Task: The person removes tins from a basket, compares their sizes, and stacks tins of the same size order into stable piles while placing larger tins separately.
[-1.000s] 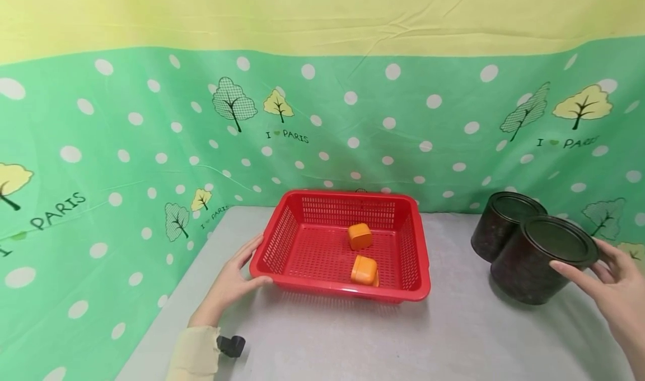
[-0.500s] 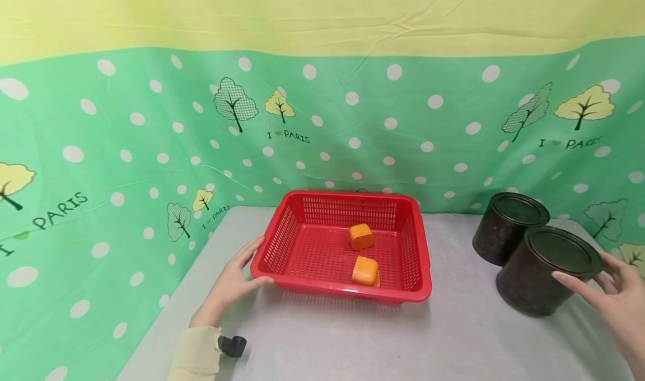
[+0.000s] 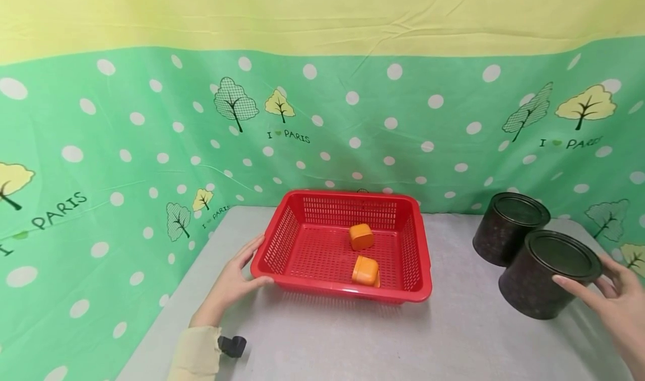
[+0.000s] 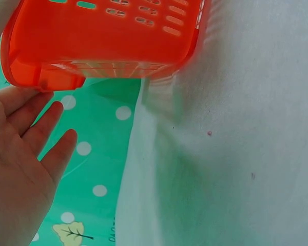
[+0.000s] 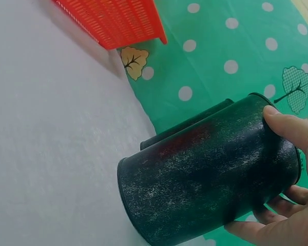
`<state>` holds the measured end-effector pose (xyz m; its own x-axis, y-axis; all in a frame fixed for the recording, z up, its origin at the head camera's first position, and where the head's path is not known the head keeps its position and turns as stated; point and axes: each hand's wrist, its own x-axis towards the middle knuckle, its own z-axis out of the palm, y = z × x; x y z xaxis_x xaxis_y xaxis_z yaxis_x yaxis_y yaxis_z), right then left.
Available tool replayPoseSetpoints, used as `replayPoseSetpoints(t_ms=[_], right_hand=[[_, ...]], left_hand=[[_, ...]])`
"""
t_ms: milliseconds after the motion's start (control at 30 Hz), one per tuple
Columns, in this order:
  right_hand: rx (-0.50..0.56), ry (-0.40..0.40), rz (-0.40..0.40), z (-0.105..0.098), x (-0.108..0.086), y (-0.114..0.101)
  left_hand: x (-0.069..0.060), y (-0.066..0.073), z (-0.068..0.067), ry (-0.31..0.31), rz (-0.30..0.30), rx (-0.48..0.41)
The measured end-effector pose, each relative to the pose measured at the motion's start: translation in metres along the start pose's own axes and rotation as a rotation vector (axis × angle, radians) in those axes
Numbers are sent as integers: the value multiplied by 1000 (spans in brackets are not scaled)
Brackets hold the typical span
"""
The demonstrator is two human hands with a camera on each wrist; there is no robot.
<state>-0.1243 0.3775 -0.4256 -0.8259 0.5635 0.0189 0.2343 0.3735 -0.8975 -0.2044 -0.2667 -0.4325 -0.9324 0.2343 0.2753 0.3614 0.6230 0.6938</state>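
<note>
A red plastic basket (image 3: 312, 287) stands on the table, with two orange, cup-like pieces, one farther back (image 3: 361, 236) and one nearer (image 3: 365, 271), lying inside. My left hand (image 3: 233, 280) touches the basket's left front corner, thumb at the front rim, its fingers fairly straight along the side in the left wrist view. On the right, my right hand (image 3: 617, 300) grips the nearer black can (image 3: 536, 283) around its top edge, thumb on the near side and fingers round the far side. A second, smaller black can (image 3: 504, 230) stands behind it to the left.
A grey-white cloth covers the table (image 3: 342, 342). Behind and to the left hangs a green and yellow curtain (image 3: 322, 118) with dots and trees. By the left sleeve is a small black wrist mount (image 3: 232, 346).
The nearer black can has moved slightly toward me and to the right with my right hand. My left hand and the basket have stayed in place.
</note>
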Motion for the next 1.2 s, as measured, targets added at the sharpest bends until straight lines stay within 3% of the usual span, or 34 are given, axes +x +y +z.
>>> replayPoseSetpoints(t_ms=[567, 700, 867, 933, 1100, 1200], right_hand=[[1, -21, 9, 2, -7, -12], [23, 46, -41, 2, 4, 7], [73, 144, -128, -3, 46, 59], [88, 171, -125, -5, 39, 47], [168, 232, -71, -3, -18, -36], [165, 277, -88, -2, -28, -49]], left_hand=[[-1, 0, 0, 0, -7, -10], [-1, 0, 1, 2, -5, -11], [-1, 1, 0, 4, -4, -17], [-1, 1, 0, 4, -6, -16], [0, 0, 0, 3, -8, -13], [0, 0, 0, 3, -4, -12]])
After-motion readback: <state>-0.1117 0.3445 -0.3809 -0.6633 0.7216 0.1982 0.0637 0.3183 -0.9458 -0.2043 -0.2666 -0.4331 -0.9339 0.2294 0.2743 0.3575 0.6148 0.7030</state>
